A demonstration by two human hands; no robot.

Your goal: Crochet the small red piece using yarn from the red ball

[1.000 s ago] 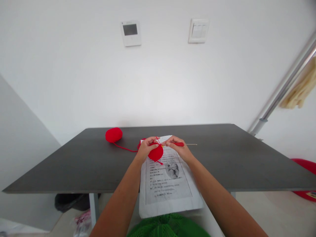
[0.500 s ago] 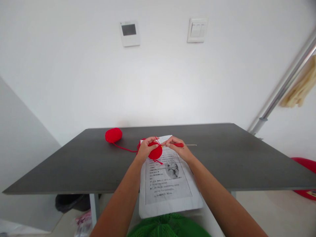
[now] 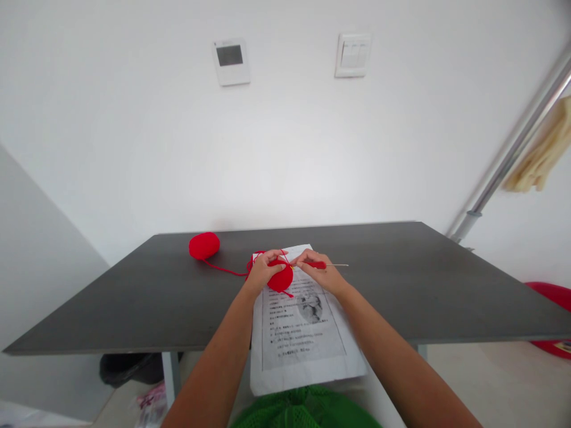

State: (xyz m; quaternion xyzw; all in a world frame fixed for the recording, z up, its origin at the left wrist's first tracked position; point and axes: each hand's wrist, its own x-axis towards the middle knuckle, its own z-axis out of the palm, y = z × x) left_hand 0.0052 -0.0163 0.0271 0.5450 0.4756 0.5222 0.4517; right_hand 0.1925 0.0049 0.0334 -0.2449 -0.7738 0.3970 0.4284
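Observation:
Pinched in my left hand [image 3: 264, 271] is a round red crochet piece [image 3: 281, 279], with a short yarn tail hanging from its lower edge. A strand of red yarn rises over the left fingers. My right hand [image 3: 319, 267] is closed on a crochet hook [image 3: 317, 264] with a red handle, its far metal end pointing right. The hook's working tip meets the edge of the piece, where a small yellow spot shows; the exact stitch is too small to make out. Yarn runs left from my left hand to a red yarn ball [image 3: 204, 245].
Under my hands, a printed sheet [image 3: 307, 356] overhangs the front edge of the dark grey table [image 3: 392, 285]. A white wall with a thermostat [image 3: 231, 62] and switch [image 3: 352, 55] stands behind. A red stool [image 3: 551, 294] is at the right, a black bin [image 3: 131, 367] below left.
My right hand and the hook have shifted slightly left, closer to the crochet piece. The left hand keeps its grip, and the view has tilted a little.

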